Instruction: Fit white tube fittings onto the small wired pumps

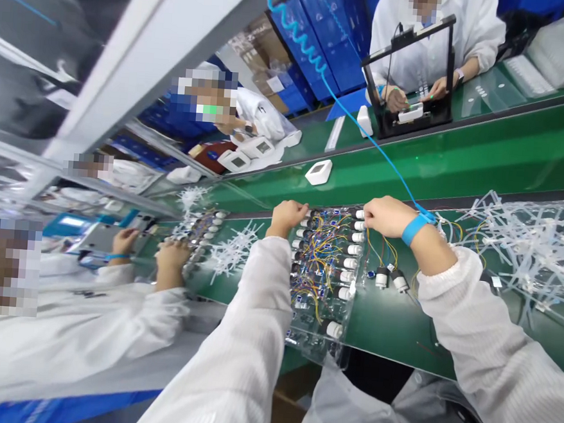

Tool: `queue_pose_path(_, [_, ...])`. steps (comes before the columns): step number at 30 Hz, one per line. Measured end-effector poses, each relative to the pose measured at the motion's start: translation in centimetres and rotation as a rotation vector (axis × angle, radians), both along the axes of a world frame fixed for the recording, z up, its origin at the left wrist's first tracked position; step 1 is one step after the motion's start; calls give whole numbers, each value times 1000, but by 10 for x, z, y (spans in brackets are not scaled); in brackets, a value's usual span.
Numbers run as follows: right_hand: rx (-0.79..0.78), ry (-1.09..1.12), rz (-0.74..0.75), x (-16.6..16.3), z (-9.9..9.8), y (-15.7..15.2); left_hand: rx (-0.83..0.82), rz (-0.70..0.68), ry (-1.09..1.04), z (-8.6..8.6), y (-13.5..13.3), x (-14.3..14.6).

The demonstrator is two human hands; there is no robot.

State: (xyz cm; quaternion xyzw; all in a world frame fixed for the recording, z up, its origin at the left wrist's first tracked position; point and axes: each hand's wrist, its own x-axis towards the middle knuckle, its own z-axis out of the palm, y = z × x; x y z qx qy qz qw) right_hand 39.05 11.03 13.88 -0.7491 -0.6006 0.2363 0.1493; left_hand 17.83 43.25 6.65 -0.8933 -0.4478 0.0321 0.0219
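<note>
A clear plastic tray (323, 350) lies on the green bench in front of me, filled with several small motors and their yellow and blue wires (324, 259). My left hand (287, 216) is curled shut at the tray's far left corner. My right hand (386, 215), with a blue wrist strap (415, 228), has its fingers closed at the tray's far right corner; what they pinch is hidden. Two loose motors (390, 280) lie just right of the tray.
A pile of white plastic sprues (516, 244) covers the bench at right. A green conveyor (483, 161) carries a white device (318, 172). A coiled blue cord (321, 66) hangs overhead. Another person's hands (172, 255) work at a second tray on the left; more people sit across the belt.
</note>
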Motion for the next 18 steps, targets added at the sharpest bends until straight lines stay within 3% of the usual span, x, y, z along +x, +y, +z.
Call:
queue_pose_path(4, [-15,-13,-27,-5,-2,2,-9,52,-105,11,-13,-35])
queue_pose_path(7, [-32,-23,-95,-9,-6,6,-4,28,-249,25,-40,-62])
queue_pose_path(10, [-72,-28,-170,-12,-11,11,3,-29,-430,42,-95,-106])
queue_pose_path(13, [-110,-31,-223,-12,-19,16,-44,-96,-582,51,-181,-176])
queue_pose_path(14, [-116,-35,-235,-12,-22,17,-108,-149,-639,48,-212,-201])
queue_pose_path(16, [-121,-45,-244,-12,-29,20,-552,-386,-835,31,-273,-246])
queue_pose_path(18, [-121,-56,-237,-13,-36,22,-940,-369,-777,-3,-321,-275])
